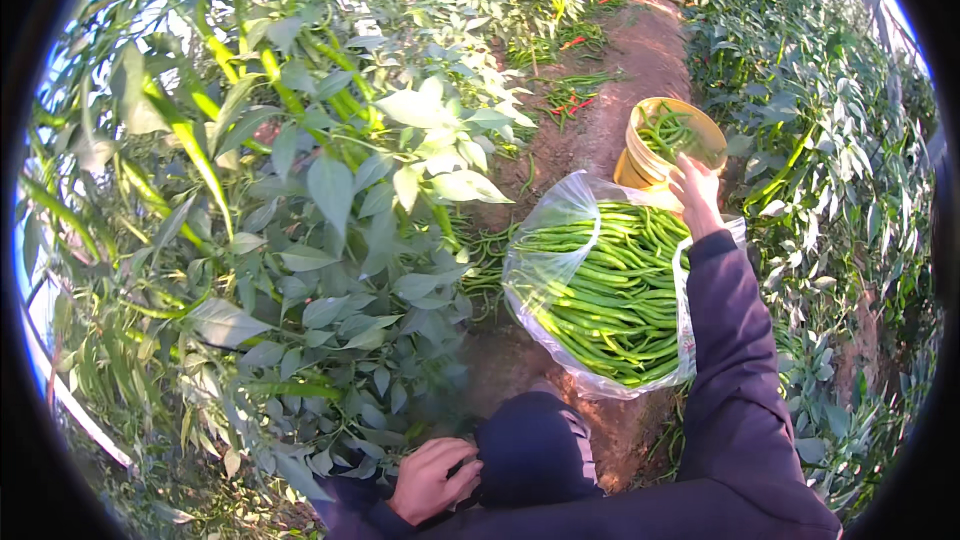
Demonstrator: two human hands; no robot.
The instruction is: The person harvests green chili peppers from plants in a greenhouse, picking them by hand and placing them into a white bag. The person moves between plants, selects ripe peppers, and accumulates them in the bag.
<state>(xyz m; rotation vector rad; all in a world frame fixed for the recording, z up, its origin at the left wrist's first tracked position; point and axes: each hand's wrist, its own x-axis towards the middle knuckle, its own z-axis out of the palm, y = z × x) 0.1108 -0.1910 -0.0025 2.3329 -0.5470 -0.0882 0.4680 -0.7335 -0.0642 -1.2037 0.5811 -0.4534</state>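
Observation:
My right hand [697, 193] reaches forward to the near rim of a yellow plastic bucket [637, 154]. Whether its fingers grip the rim or only touch it, I cannot tell. Long green chili peppers [664, 131] lie inside the bucket. Just this side of it, a clear plastic bag [551, 214] stands wide at the mouth, packed with long green peppers [622, 292] laid mostly side by side. Down beside my dark-clad knee [529, 450], my left hand [435, 476] is loosely curled, thumb apart from the fingers, with nothing visible in it.
Tall pepper plants [322, 240] with hanging green peppers crowd the left. Another row of plants [825, 135] borders the right. Along the dirt path [652, 37] lie piles of picked green peppers [570, 94], some red among them. More loose peppers [484, 262] lie left of the bag.

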